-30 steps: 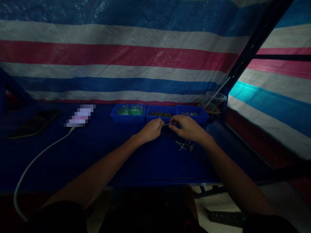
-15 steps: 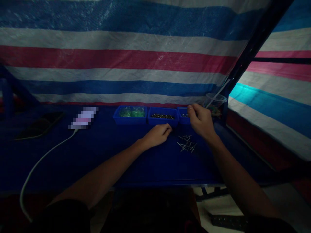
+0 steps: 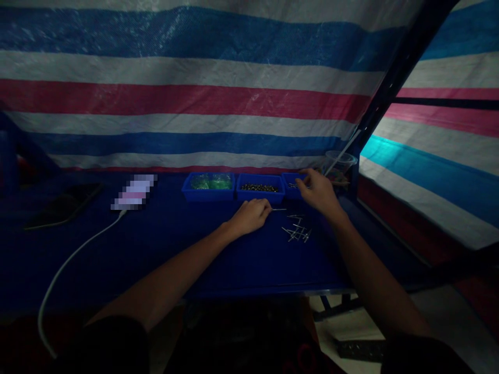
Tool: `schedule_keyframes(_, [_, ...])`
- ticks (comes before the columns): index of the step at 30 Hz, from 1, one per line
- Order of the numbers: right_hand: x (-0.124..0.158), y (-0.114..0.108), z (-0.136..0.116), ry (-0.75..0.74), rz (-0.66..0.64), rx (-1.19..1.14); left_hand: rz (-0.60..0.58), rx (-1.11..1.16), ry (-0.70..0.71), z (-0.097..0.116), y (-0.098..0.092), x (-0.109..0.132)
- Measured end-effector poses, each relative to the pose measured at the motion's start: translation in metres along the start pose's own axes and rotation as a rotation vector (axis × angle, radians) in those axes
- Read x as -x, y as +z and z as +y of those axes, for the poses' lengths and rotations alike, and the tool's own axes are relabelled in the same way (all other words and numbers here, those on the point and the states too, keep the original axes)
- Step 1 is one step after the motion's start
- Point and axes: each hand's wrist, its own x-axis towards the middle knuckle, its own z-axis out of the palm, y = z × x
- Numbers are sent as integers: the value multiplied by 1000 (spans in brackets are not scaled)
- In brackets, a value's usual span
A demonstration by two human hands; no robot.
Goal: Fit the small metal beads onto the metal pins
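Left hand pinching a pin, loose pins at its four o'clock, right hand at two o'clock by a tray, grip too dim to tell

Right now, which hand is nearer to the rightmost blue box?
Right: the right hand partly covers the rightmost blue box in view; the left hand is in front of the middle box.

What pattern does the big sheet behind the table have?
Roughly horizontal stripes: the sheet has white bands between blue and pinkish-red ones, seen in the head view.
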Motion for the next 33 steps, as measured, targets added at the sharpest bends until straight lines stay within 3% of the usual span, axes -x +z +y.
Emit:
schedule_keyframes(4, [9,2,-27,-279,-305,-95,171,185,-107,-4,-10,-3])
schedule_keyframes(7, [13,6,-36,-383,-348,-111,239,243,-120,-3,-14,-6])
schedule_keyframes(14, [14,8,-41,-389,-182,-167,233,317,-151,-2,-12,-6])
schedule_keyframes(20, [16,4,-44,-372,-226,-112,248,412,-199,-2,-13,-8])
schedule_keyframes(27, [16,-11,-49,-424,-79,-69,191,459,-137,1,-10,-6])
schedule_keyframes(30, [14,-19,-48,-345,39,-90,170,414,-108,6,-8,-1])
schedule_keyframes(33, [7,-28,-32,-195,272,-68,98,288,-54,11,-4,0])
